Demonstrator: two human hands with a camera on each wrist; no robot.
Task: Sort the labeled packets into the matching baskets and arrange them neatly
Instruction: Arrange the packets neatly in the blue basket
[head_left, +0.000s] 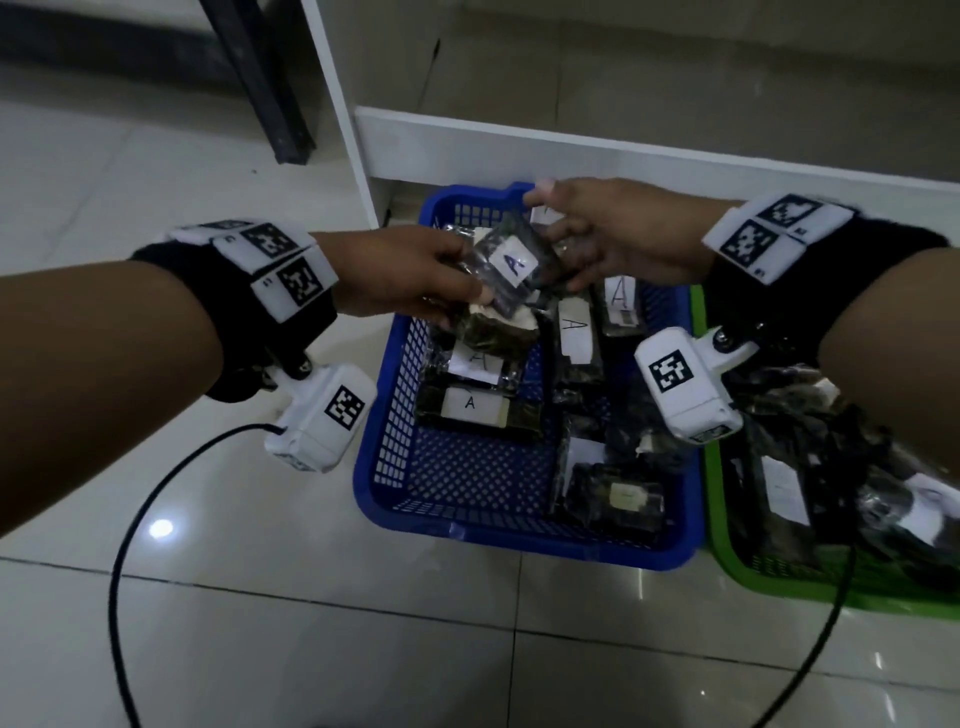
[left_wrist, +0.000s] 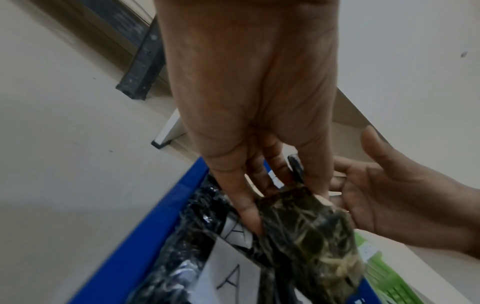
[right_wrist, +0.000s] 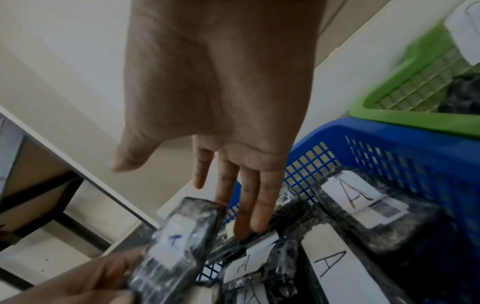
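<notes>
On the tiled floor (head_left: 270, 649), a blue basket (head_left: 395, 395) is filled with "A" packets. One packet (head_left: 511, 267) is pinched above it by the left hand (head_left: 410, 275), while the right hand (head_left: 618, 234) is spread flat, holding nothing. It should be laid down flat, label up, beside the others.

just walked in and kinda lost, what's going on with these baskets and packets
A person is sorting dark packets by label. The left hand pinches a packet marked A over the blue basket, which already holds several A packets. The right hand reaches in with straight fingers, touching packets at the far end. A green basket of more packets sits just right of it.
</notes>
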